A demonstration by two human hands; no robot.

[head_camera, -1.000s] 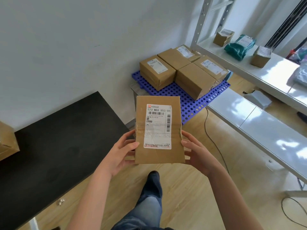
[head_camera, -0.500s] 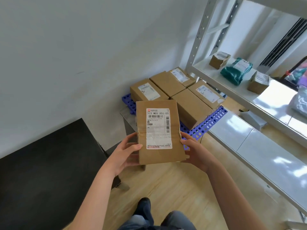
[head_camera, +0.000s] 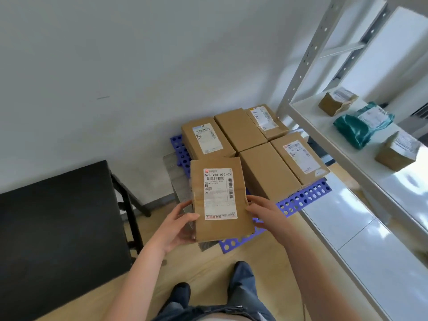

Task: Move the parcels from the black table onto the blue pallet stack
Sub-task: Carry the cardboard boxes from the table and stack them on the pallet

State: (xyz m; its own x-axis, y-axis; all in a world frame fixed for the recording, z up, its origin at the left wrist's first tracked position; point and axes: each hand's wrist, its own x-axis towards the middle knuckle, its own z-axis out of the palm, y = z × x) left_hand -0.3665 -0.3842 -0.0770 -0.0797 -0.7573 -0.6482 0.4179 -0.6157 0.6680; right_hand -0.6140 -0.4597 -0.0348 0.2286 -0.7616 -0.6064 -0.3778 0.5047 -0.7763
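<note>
Closer to the blue pallet stack (head_camera: 303, 200) than half a second ago, the held parcel (head_camera: 220, 198) now overlaps the stack's near left corner; whether it touches the stack cannot be told. One parcel is in hand, label up. The left hand (head_camera: 178, 228) grips its left edge, thumb on the top face; the right hand (head_camera: 264, 214) grips its right edge, fingers curled round it. On the stack lie five brown parcels (head_camera: 208, 140) (head_camera: 239, 129) (head_camera: 266, 119) (head_camera: 298, 156) (head_camera: 266, 172), three in the far row and two nearer; three show labels on top. One black table (head_camera: 58, 228) stands at left, well apart from the held parcel. One white shelf (head_camera: 324, 121) at right carries three items: two brown boxes (head_camera: 337, 104) (head_camera: 396, 154) and one green bag (head_camera: 361, 126).
</note>
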